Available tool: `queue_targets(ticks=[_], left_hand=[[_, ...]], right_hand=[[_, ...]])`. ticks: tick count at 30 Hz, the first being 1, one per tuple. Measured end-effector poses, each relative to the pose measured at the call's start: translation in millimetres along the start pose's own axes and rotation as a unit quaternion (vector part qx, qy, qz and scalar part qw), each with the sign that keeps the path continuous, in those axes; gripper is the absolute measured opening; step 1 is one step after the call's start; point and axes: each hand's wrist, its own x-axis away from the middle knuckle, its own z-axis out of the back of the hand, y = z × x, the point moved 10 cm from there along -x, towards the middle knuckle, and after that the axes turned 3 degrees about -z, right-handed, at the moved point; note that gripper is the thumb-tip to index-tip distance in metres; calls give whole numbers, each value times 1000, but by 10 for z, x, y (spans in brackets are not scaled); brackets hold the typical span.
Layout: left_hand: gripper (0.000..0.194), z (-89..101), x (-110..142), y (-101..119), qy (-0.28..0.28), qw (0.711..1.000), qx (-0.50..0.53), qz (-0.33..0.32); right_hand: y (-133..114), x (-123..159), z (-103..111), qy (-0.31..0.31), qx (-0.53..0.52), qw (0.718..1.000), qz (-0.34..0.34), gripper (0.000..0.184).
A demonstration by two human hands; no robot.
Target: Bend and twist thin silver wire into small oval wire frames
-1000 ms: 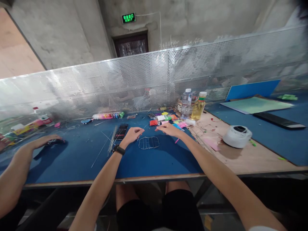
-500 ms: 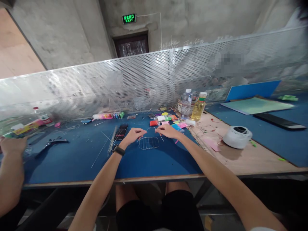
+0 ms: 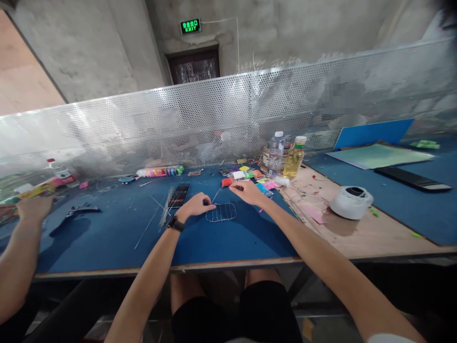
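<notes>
My left hand (image 3: pixel 195 205), with a black watch on its wrist, is closed in a pinch at the left edge of a small wire grid frame (image 3: pixel 221 212) that lies flat on the blue mat (image 3: pixel 117 238). My right hand (image 3: pixel 245 190) is closed just beyond the frame and pinches the far end of a thin wire (image 3: pixel 216 194) that runs down to my left hand. Several straight loose wires (image 3: pixel 157 214) lie left of my left wrist, beside a black tray (image 3: pixel 178 194).
A co-worker's arm and hand (image 3: pixel 34 207) reach in at the left near black pliers (image 3: pixel 80 210). Coloured clay packets (image 3: pixel 246 176), two bottles (image 3: pixel 285 157), a white tape roll (image 3: pixel 351 202) and a perforated metal screen (image 3: pixel 214 119) surround the work spot.
My left hand dropped to the frame's left edge and my right hand drew the wire back and up. The co-worker's hand left the pliers and moved further left.
</notes>
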Motion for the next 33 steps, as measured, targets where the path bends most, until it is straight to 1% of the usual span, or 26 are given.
queue_targets(ticks=[3,6,8,10,14,16,18,22,26,28,30,33], left_hand=[[44,-15,-13,-4,-5,1000,14,-7],[42,25,-19,3,19,998,61,-8],[41,51,-22,-10,37,993,108,7],[39,47,-30,-42,46,983,175,37],[34,-6,-36,-109,58,938,323,112],[38,-30,-24,-142,65,911,381,144],[43,-64,-13,-163,62,890,422,163],[41,-116,-18,-178,54,861,477,165],[34,-144,-31,-115,56,801,575,156],[30,-130,-32,-43,52,780,606,147],[28,-110,-30,21,48,770,621,137],[27,-88,-34,71,46,775,620,117]], right_hand=[[24,4,48,11,34,999,-17,25],[79,11,79,17,51,998,-45,25],[104,13,97,22,55,997,-54,29],[117,12,110,25,62,996,-55,35],[123,6,122,27,75,996,-47,43],[125,4,118,25,73,996,-44,46],[123,4,108,18,68,997,-44,47],[53,10,79,-8,49,998,-29,48],[-61,22,57,-30,31,999,-10,46],[-98,27,49,-31,34,999,-6,44],[-125,31,37,-28,37,999,1,41],[-152,42,8,-25,39,999,10,38]])
